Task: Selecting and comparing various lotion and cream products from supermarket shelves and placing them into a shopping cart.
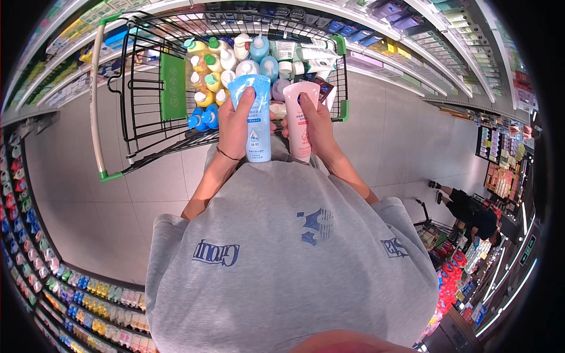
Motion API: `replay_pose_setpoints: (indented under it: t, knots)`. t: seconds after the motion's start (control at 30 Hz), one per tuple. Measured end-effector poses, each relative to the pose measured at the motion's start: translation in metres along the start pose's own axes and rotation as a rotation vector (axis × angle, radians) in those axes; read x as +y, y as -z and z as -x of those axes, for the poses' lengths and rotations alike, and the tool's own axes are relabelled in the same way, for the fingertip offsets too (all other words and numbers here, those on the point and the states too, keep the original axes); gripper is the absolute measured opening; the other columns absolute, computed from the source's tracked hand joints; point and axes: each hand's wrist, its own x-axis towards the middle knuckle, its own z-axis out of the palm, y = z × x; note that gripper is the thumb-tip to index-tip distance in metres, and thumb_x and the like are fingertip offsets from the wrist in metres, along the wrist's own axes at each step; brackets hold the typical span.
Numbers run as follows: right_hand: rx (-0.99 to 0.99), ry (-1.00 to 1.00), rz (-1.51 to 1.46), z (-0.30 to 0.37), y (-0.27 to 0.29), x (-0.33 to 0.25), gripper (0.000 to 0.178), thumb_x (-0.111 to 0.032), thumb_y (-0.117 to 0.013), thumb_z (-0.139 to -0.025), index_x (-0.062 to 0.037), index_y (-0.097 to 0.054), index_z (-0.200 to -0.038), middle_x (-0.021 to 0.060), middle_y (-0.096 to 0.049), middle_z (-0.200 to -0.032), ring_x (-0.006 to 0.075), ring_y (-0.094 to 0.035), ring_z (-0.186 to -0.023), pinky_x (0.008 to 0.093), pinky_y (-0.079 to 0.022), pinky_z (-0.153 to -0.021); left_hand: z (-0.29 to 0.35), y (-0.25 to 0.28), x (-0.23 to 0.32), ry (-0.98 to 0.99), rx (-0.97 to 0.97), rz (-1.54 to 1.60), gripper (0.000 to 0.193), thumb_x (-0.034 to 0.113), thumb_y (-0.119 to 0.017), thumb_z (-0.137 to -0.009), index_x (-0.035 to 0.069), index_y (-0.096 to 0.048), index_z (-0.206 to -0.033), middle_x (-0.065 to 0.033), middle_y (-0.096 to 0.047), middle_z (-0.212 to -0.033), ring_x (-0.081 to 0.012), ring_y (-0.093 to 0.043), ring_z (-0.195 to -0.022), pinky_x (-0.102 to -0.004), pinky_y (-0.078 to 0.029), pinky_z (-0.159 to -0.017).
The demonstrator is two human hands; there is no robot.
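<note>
My left hand [234, 126] grips a blue squeeze tube [257, 120], its thumb lying across the wide upper end. A pink squeeze tube [300, 138] is held the same way in my right hand [319, 125]. Both tubes stand side by side in front of my body, a small gap between them, printed faces toward me and capped ends down. Just beyond them is a shopping cart [173, 85] with a black wire basket. Several pump bottles [226, 59] in yellow, white and blue fill it, with white tubes [318, 54] at the right end. My fingers behind the tubes are partly hidden.
Shelves of packaged goods [388, 50] run along the far side, behind the cart. More stocked shelves [100, 303] curve round the lower left. At the right, a person in dark clothes [471, 209] is near another cart [434, 235]. Grey tiled floor [376, 123] lies between.
</note>
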Motion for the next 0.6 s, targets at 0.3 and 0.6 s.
replay_pose_setpoints:
  t: [0.3,0.6]
  knots:
    - [-0.055,-0.040,-0.128,-0.0006,0.0009,-0.0002,0.039,-0.036,-0.052,-0.098,0.0018,-0.058,-0.103,0.0122,-0.065,-0.073,0.0177,-0.064,-0.056,0.0279,-0.054,-0.050,-0.0034,0.0082,-0.0012,0.063,-0.090,0.151,0.039,0.039,-0.051,-0.097,0.001,-0.059,-0.103,-0.0128,-0.065,-0.074,-0.0218,-0.065,-0.054,-0.0315,-0.055,-0.048]
    - [-0.002,-0.037,0.111,-0.0002,-0.0053,-0.0061,0.039,-0.035,-0.058,-0.095,0.0030,-0.058,-0.104,0.0113,-0.065,-0.075,0.0168,-0.065,-0.058,0.0273,-0.054,-0.052,-0.0022,0.0037,-0.0010,0.008,-0.019,0.000,0.030,0.031,-0.060,-0.094,0.001,-0.057,-0.101,-0.0115,-0.066,-0.075,-0.0195,-0.065,-0.054,-0.0288,-0.054,-0.047]
